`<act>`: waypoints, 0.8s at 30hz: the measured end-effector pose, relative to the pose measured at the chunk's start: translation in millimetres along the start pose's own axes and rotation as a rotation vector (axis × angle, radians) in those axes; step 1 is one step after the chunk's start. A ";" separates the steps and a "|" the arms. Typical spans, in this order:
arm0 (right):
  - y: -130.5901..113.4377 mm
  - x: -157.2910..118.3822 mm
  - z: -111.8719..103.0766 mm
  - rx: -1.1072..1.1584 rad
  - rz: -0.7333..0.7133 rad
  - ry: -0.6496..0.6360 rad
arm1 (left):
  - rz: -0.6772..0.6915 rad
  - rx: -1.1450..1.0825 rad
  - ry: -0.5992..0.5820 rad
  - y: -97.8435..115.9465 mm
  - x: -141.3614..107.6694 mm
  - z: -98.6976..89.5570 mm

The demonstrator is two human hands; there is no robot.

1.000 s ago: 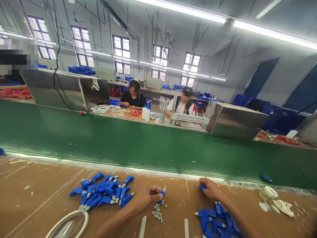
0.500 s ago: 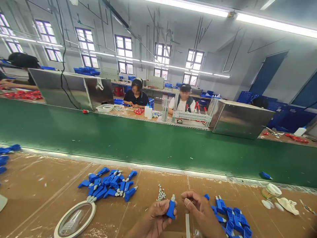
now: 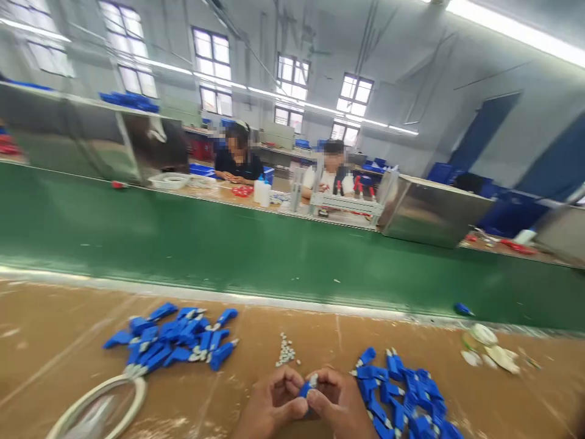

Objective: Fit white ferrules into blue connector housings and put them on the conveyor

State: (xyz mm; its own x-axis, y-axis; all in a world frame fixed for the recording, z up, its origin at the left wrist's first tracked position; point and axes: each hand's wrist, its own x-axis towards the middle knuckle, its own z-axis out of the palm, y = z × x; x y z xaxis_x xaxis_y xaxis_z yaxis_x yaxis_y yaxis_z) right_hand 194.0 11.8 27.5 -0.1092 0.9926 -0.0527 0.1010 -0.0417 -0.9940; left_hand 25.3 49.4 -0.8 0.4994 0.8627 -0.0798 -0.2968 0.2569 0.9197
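Hands meet low at the near edge of the desk [image 3: 59, 341]. Left hand [image 3: 269, 405] and right hand [image 3: 340, 405] both pinch one blue plastic piece [image 3: 305, 388], its small white tip [image 3: 313, 380] showing between the fingertips; both grips are closed on it, thumbs pressed together.

Just beyond the grip: a loose cluster of tiny white parts [image 3: 286, 353]. Right of the grip, touching distance: a heap of blue pieces [image 3: 402, 393]. Left of it, well apart: a second pile of blue pieces [image 3: 176, 340] with white tips fitted, and a tape ring [image 3: 94, 405] nearer the edge.

Risks, as I judge them:
- White tip is small; uneven thumb pressure could pop it out and send it rolling into the loose cluster or onto the green belt [image 3: 274, 256] beyond.
- Picture is blurred from head motion; a look away may seat the tip crooked.
- Right wrist sits close to the heap and could scatter it.
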 end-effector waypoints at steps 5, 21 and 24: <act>-24.6 -9.1 4.6 0.059 0.009 -0.078 | -0.201 -0.117 -0.018 3.0 -10.1 0.8; -26.3 -15.9 -44.7 -1.170 -0.134 0.147 | -0.463 -0.522 -0.307 9.4 -8.7 -4.8; -11.6 -22.4 -64.5 -1.293 -0.075 0.198 | -0.471 -0.572 -0.237 18.7 -14.6 -3.8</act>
State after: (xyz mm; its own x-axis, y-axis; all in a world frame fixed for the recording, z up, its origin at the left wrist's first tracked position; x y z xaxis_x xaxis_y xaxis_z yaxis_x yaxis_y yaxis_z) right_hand 259.1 -2.6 46.4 -0.0210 0.9922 0.1230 0.9831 0.0428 -0.1778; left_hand 9.4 43.2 16.2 0.8183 0.5076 -0.2696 -0.3521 0.8135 0.4629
